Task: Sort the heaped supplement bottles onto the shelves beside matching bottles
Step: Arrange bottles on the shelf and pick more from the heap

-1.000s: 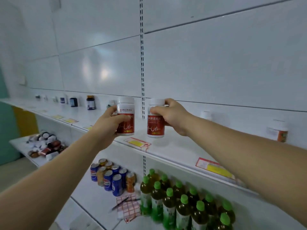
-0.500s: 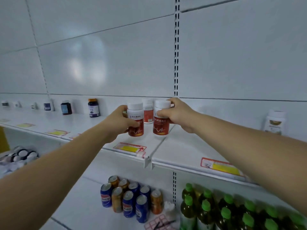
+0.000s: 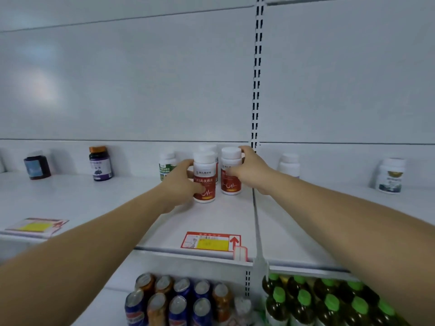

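My left hand (image 3: 182, 182) wraps the left red-label bottle (image 3: 204, 178); my right hand (image 3: 247, 169) grips the right red-label bottle (image 3: 231, 171) near its cap. Both bottles stand upright on the shelf (image 3: 211, 215), just in front of a matching bottle (image 3: 208, 148) at the back wall, which I judge is why I brought them here. A green-label bottle (image 3: 167, 167) stands just left of that match. The price tag (image 3: 210, 241) lies well forward of it.
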Available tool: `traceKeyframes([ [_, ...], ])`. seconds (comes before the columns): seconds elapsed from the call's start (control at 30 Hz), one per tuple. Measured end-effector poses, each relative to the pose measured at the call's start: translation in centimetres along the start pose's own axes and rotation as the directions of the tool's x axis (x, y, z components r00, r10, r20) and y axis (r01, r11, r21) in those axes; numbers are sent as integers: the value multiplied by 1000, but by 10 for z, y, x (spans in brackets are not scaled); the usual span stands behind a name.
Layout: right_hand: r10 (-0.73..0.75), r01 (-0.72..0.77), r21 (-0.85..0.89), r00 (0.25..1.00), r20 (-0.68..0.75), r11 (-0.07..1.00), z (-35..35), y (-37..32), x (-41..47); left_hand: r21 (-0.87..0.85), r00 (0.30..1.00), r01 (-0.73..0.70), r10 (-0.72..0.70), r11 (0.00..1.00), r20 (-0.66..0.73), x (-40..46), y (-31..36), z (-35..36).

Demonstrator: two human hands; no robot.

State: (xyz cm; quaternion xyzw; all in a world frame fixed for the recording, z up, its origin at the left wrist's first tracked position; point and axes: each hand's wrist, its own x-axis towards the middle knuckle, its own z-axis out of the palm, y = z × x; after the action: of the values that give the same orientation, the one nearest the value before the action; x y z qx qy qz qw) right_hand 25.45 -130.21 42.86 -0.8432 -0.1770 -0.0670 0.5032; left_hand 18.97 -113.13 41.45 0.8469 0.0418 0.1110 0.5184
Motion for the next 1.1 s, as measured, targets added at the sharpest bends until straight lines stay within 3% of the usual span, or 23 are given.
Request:
traceKeyframes([
  [0.47, -47, 26, -182, 992, -115, 983, 13, 17, 36, 7, 999, -28, 27, 1000, 41, 37, -9, 8],
  [0.7, -25, 8, -219, 997, -71, 976, 13, 13, 35, 35, 998, -9, 7, 999, 63, 38, -7, 5],
  [1.0, -110, 63, -451, 991, -78, 890, -5, -51, 33, 277, 994, -17, -14, 961, 109, 10, 1, -47],
  [1.1, -159, 143, -553, 987, 19, 821, 17, -92, 21, 425, 993, -91, 50, 901, 107, -22, -2, -91],
])
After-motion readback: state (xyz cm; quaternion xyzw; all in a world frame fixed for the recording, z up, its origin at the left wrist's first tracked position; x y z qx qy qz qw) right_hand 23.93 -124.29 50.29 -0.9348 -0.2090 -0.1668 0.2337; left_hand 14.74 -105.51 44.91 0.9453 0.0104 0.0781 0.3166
